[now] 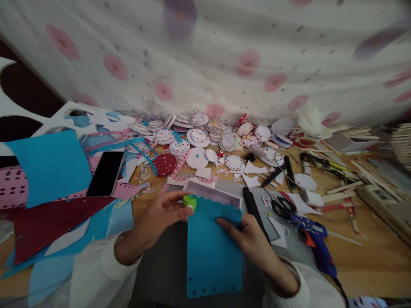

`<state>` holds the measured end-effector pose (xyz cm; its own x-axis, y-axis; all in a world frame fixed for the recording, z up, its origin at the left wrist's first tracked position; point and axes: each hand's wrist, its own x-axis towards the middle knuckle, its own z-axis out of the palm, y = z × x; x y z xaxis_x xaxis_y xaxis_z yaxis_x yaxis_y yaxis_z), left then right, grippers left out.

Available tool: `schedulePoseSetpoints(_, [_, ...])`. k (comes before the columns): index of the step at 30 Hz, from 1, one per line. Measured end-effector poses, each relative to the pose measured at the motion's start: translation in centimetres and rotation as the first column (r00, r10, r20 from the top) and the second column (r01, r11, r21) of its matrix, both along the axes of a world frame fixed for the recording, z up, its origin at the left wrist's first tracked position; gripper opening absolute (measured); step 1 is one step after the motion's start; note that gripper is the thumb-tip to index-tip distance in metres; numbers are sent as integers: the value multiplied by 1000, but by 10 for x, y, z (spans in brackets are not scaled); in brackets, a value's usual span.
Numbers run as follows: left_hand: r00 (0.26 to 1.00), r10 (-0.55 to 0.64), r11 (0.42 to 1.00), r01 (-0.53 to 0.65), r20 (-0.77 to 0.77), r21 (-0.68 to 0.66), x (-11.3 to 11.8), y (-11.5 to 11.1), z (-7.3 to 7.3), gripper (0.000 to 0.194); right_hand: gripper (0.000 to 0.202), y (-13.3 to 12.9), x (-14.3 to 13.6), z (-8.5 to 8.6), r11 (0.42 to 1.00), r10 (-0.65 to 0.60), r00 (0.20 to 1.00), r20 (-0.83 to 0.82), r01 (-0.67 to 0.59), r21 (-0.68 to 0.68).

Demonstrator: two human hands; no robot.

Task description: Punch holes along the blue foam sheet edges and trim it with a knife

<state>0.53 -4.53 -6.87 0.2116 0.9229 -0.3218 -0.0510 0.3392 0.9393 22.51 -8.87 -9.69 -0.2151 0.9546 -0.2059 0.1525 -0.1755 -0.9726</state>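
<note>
Between the fingers and thumb of my left hand is a small green craft hole punch with a white part underneath. It sits at the upper left corner of a blue sheet. My right hand grips the sheet's upper right side, thumb on top and fingers behind. Small dark holes run along the sheet's bottom edge, and its top edge looks notched. Just behind the sheet lies a shallow pale box-like tray, partly covered by it.
A phone and a larger blue sheet lie left. Layered paper discs with coloured dots crowd the back. At right are a blue glue gun, black scissors and wooden sticks. A flowered curtain hangs behind.
</note>
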Motion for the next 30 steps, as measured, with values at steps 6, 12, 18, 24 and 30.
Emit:
schedulePoseSetpoints(6, [1000,-10,1000,11,-25,24,0,1,0,38,32,0,-2,0,999,-15,1000,26,13,48])
schedulePoseSetpoints(12, [996,-17,993,27,-85,114,3,0,-7,40,31,1,1,3,999,30,999,44,-31,22])
schedulePoseSetpoints(18, [948,-141,932,225,-286,285,11,6,-6,30,53,28,2,29,974,57,998,32,-63,216])
schedulePoseSetpoints(24, [902,-177,870,330,-393,367,22,13,-8,25,38,57,-12,25,956,124,976,179,-166,243])
schedulePoseSetpoints(30, [892,-148,885,312,-426,345,26,17,-10,22,34,60,-19,9,970,92,992,87,-109,219])
